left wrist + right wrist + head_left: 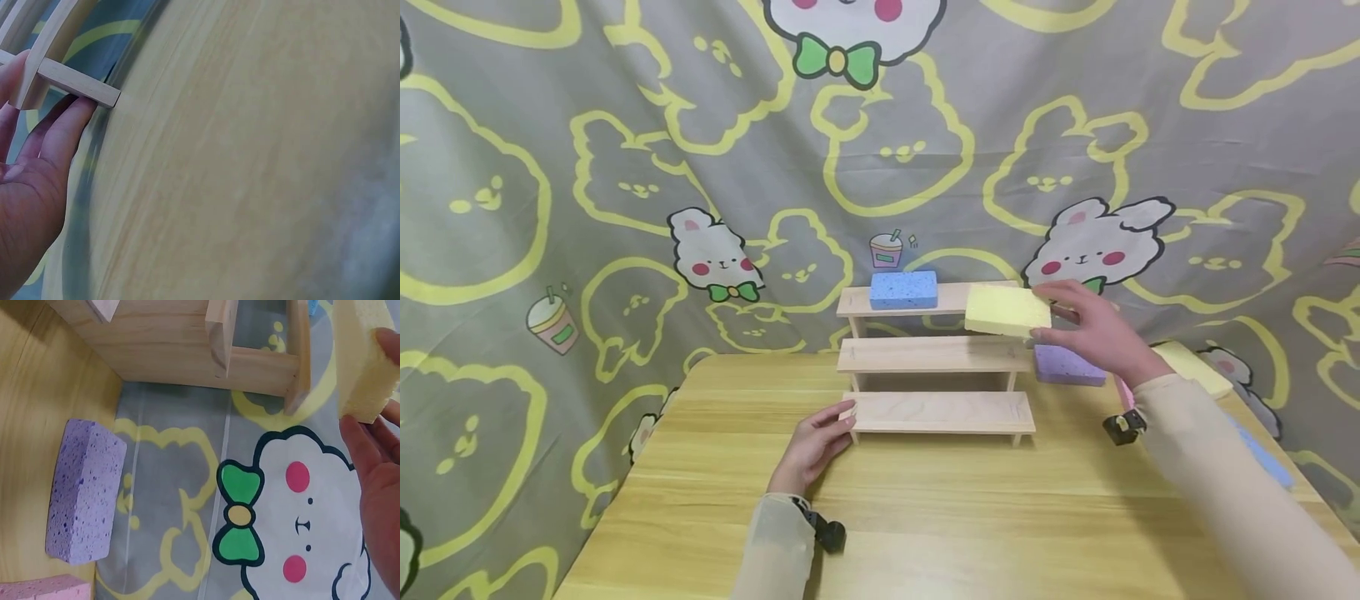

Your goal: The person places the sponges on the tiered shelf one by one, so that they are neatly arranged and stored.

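Observation:
A three-tier wooden shelf (934, 354) stands on the table, with a blue sponge (903, 291) lying on the left half of its top tier. My right hand (1093, 329) pinches a yellow sponge (1006, 310) by its right end, held in the air near the right part of the top tier. The right wrist view shows that yellow sponge (362, 359) between thumb and fingers. At the left end of the lowest tier, my left hand (812, 442) holds the shelf's edge. In the left wrist view its thumb and fingers lie around the board end and leg (78, 82).
To the right of the shelf lies a purple sponge (1070, 365). Beyond my right forearm are another yellow sponge (1195, 368), a blue sponge (1262, 454) and a pink sponge (47, 589), partly hidden. A patterned curtain (760, 183) hangs behind the wooden table (925, 517).

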The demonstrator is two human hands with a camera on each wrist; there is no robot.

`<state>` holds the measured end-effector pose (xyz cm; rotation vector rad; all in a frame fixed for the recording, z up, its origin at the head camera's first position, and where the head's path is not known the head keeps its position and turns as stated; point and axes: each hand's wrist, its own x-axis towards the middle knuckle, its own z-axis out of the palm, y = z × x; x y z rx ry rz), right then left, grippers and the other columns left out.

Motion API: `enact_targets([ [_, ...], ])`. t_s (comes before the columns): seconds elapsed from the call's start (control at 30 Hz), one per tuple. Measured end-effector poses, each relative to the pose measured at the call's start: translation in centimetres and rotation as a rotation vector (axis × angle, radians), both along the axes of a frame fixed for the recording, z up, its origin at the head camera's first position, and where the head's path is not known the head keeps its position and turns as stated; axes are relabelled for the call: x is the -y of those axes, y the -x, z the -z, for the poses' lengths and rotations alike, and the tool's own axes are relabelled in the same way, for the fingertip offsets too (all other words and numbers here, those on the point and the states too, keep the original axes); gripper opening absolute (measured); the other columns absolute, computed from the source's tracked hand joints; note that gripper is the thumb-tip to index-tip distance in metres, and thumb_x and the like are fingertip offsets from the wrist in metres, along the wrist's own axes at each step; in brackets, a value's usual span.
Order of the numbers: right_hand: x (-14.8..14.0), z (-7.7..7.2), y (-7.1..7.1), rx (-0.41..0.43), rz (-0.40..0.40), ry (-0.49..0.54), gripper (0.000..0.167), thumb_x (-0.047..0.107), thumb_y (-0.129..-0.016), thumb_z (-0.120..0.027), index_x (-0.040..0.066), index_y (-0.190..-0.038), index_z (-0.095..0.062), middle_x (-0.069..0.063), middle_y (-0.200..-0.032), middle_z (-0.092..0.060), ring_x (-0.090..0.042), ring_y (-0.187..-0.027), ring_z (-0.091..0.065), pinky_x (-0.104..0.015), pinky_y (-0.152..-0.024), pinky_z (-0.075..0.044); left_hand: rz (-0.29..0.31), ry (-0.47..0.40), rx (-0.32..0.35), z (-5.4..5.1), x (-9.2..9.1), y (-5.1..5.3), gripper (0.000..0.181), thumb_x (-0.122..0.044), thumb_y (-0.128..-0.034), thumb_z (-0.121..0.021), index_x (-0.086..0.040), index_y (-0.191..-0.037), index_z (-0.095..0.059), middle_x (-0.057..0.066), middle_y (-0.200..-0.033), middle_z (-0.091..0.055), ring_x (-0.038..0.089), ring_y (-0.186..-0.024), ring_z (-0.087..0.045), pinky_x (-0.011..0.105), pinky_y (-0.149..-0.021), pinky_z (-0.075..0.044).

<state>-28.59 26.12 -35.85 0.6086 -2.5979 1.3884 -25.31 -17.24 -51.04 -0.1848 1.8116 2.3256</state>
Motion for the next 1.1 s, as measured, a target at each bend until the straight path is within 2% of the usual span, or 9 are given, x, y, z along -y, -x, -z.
enact_targets([
  [0.2,0.9,-0.2,0.9,-0.01,-0.031,-0.009,0.063,0.01,-0.087,-0.076,-0.005,-0.141,-0.046,-0.016,-0.145,-0.04,-0.036,-0.133,-0.039,-0.046,-0.108,-0.035,0.011,-0.013,0.0,-0.1,0.0,-0.1,0.039,0.0,-0.0887,-0.071,0.003,-0.127,-0.063,0.017,-0.152,-0.037,0.026,-0.115,-0.058,0.042,-0.097,-0.048],
  [0.33,1.1,-0.4,1.7,-0.031,-0.032,-0.034,0.064,0.008,-0.088,-0.075,-0.007,-0.142,-0.044,-0.021,-0.146,-0.039,-0.04,-0.132,-0.038,-0.05,-0.107,-0.036,0.016,-0.005,-0.007,-0.1,0.0,-0.1,0.04,0.0,-0.0894,-0.07,0.003,-0.128,-0.062,0.017,-0.152,-0.037,0.026,-0.114,-0.059,0.042,-0.097,-0.048],
  [0.67,1.7,-0.6,3.7,0.002,0.004,-0.031,0.062,0.005,-0.09,-0.071,-0.006,-0.143,-0.043,-0.019,-0.146,-0.038,-0.041,-0.133,-0.037,-0.049,-0.111,-0.031,0.004,-0.012,0.002,0.0,0.0,-0.1,0.04,0.0,-0.0889,-0.07,0.002,-0.128,-0.063,0.014,-0.152,-0.039,0.023,-0.111,-0.06,0.042,-0.097,-0.048],
  [0.87,2.3,-0.5,4.7,-0.019,-0.021,-0.021,0.06,0.003,-0.091,-0.068,-0.011,-0.142,-0.041,-0.023,-0.145,-0.036,-0.042,-0.134,-0.034,-0.048,-0.111,-0.031,0.001,-0.003,0.01,-0.1,-0.1,-0.2,0.04,-0.001,-0.0891,-0.07,0.002,-0.128,-0.063,0.015,-0.151,-0.039,0.023,-0.112,-0.06,0.042,-0.098,-0.048],
  [1.1,2.5,0.1,6.0,-0.017,0.004,-0.053,0.058,0.0,-0.09,-0.067,-0.011,-0.142,-0.041,-0.022,-0.144,-0.036,-0.04,-0.134,-0.033,-0.047,-0.112,-0.03,0.0,0.008,-0.001,0.0,0.0,-0.1,0.041,-0.002,-0.0903,-0.07,0.002,-0.13,-0.062,0.016,-0.151,-0.04,0.025,-0.112,-0.06,0.043,-0.098,-0.047],
])
